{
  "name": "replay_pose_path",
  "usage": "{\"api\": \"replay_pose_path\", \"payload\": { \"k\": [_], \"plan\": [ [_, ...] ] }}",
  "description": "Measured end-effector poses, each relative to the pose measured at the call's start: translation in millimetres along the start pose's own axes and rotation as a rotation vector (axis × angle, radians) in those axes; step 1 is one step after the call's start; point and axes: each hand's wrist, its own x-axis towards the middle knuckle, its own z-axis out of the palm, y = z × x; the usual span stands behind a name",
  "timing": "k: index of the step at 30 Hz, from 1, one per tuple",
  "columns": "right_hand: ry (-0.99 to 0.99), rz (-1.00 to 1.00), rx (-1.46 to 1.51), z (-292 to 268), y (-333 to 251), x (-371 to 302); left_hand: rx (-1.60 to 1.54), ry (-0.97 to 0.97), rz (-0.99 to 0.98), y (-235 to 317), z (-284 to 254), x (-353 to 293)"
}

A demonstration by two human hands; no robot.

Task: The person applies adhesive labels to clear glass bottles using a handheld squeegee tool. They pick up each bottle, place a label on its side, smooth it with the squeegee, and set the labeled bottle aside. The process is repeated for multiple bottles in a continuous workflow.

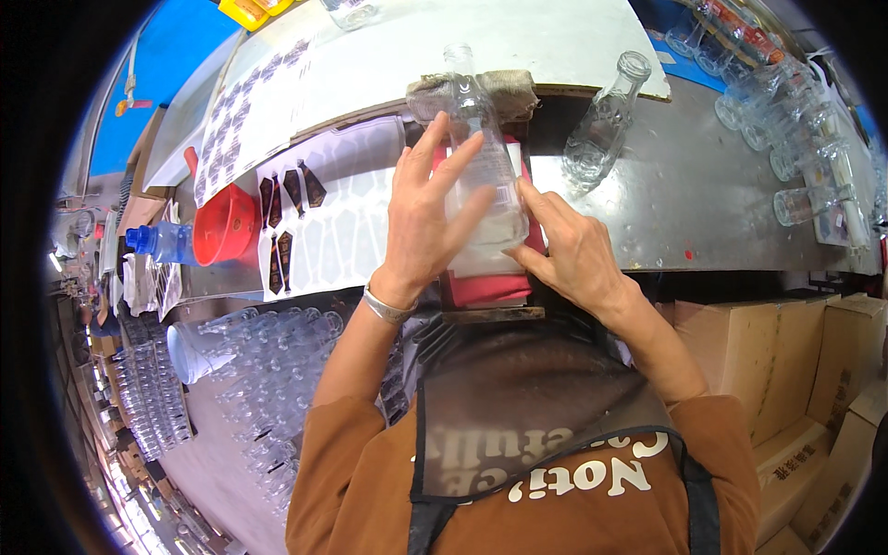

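A clear glass bottle (495, 166) lies on its side in front of me, its neck pointing away and resting on a folded, stained cloth (511, 92). Under its body is a rest with red padding (488, 289). My right hand (578, 250) grips the bottle's base end between thumb and fingers. Over the bottle's left side, my left hand (421, 213) has its fingers spread, some smeared by motion; whether they press on the glass I cannot tell. Left of it lies a white sheet with dark tie-shaped stickers (294, 190) and several bare outlines.
A second glass bottle (606, 125) is on the metal table to the right, with several glasses (795, 139) beyond. At left are a red container (225, 225) and a blue-capped bottle (166, 242). Many glass bottles (277, 370) stand lower left; cardboard boxes (749, 361) lower right.
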Motion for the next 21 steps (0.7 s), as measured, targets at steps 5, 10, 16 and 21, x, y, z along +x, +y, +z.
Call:
{"api": "replay_pose_path", "payload": {
  "k": [5,10,16,21],
  "plan": [
    [-0.084,0.008,0.117,-14,13,1,-0.223,-0.007,-0.109,-1,-1,-1],
    [-0.188,0.378,0.685,-23,31,8,-0.247,0.004,-0.066,-4,4,-5],
    [-0.059,0.644,1.110,-17,36,8,-0.259,-0.001,-0.051,-7,7,-6],
    [0.055,0.667,1.186,-7,45,3,-0.279,0.000,-0.057,-9,8,-7]
  ]
}}
